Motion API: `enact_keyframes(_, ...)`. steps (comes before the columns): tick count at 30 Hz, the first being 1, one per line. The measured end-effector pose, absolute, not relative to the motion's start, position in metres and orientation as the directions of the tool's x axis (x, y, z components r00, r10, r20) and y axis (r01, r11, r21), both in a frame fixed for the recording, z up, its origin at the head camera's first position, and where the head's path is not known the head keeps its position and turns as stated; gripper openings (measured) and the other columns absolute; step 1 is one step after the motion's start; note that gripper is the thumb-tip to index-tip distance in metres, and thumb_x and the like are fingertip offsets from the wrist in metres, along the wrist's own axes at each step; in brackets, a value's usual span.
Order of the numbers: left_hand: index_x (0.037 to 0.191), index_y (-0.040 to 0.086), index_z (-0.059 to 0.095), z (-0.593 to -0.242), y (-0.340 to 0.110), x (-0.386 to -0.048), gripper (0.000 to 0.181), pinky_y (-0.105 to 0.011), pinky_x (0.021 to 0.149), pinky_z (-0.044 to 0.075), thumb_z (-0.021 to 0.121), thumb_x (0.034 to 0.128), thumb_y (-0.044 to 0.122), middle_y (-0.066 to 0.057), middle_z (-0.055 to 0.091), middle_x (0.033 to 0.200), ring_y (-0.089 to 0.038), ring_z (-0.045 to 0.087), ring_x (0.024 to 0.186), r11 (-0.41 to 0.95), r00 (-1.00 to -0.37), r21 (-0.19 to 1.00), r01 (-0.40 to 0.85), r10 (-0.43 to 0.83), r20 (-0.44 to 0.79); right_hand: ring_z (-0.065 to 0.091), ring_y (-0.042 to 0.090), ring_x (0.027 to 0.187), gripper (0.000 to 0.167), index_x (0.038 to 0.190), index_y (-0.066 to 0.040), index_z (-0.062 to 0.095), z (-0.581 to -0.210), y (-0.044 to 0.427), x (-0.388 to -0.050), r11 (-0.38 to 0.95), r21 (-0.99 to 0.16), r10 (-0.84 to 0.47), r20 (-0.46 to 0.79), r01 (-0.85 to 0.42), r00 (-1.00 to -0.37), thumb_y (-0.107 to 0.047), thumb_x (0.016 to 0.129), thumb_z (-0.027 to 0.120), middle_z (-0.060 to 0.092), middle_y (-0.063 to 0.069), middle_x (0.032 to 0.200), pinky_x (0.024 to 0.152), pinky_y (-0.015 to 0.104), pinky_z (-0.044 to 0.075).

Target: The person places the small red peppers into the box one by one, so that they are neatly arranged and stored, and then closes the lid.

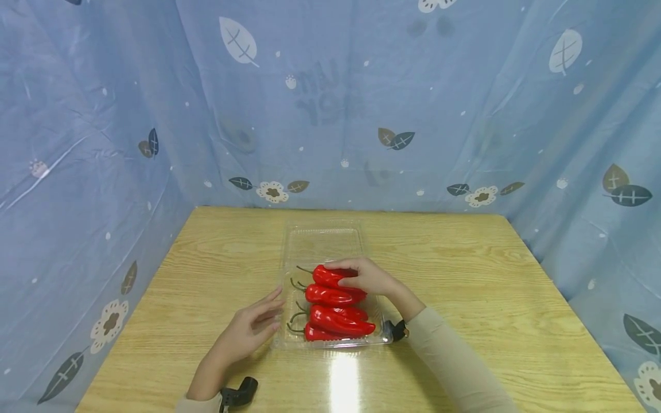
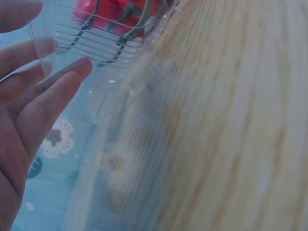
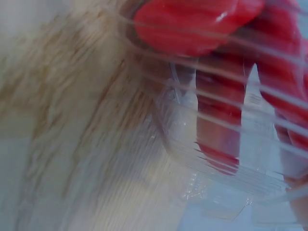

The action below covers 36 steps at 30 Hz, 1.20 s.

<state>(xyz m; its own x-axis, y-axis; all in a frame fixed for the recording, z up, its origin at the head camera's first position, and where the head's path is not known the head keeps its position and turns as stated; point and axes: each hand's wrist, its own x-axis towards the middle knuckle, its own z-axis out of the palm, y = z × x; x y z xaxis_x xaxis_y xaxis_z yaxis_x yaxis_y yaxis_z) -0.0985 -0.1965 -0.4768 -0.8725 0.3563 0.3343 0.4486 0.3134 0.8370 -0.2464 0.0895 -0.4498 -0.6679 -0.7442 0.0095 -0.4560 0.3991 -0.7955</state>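
Several glossy red peppers with green stems lie side by side in a clear plastic clamshell box, stems toward the left. My right hand reaches in over the farthest pepper, gripping it between the thumb and fingers. Beside the box's left wall is my left hand, its fingers extended and resting at that wall. In the left wrist view, stems show through the ribbed plastic. The right wrist view is blurred; red peppers appear behind the clear wall.
The box's clear lid lies folded back on the far side. A wood-grain table carries the box. Blue patterned curtains hang behind and at both sides. A black wrist camera sits at the left sleeve, another near the right.
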Motion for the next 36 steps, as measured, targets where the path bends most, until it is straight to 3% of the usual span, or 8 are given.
enact_keyframes(8,0.127,-0.014,0.051,-0.476,-0.197,-0.099,0.039,-0.047,0.088,0.054,0.059,0.0901,-0.002,-0.031,0.032,0.146,-0.045,0.056,0.112,0.318,-0.877,0.840,0.439,0.353,0.325,0.050,0.027,0.128,0.046,0.132,-0.017,0.058,-0.449,0.088,-0.249,0.392,-0.780,-0.769,0.012,-0.487,-0.639,-0.002,0.088,0.062,0.055,0.007,0.137,0.106,0.043,0.045)
enact_keyframes(27,0.127,-0.014,0.050,-0.482,-0.198,-0.101,0.040,-0.046,0.088,0.054,0.059,0.0900,-0.003,-0.030,0.031,0.148,-0.045,0.056,0.112,0.316,-0.878,0.843,0.435,0.355,0.320,0.050,0.025,0.120,0.047,0.135,-0.024,0.055,-0.446,0.083,-0.252,0.448,-0.701,-0.795,-0.028,-0.555,-0.606,-0.009,0.091,0.060,0.057,0.005,0.133,0.101,0.043,0.046)
enact_keyframes(36,0.131,-0.005,0.052,-0.506,-0.205,-0.108,0.041,-0.038,0.090,0.056,0.061,0.0919,0.006,-0.019,0.032,0.151,-0.035,0.059,0.114,0.326,-0.875,0.833,0.446,0.353,0.331,0.049,0.028,0.123,0.046,0.137,-0.019,0.053,-0.447,0.084,-0.253,0.425,-0.695,-0.804,0.003,-0.580,-0.594,-0.012,0.092,0.059,0.055,0.007,0.135,0.105,0.048,0.043)
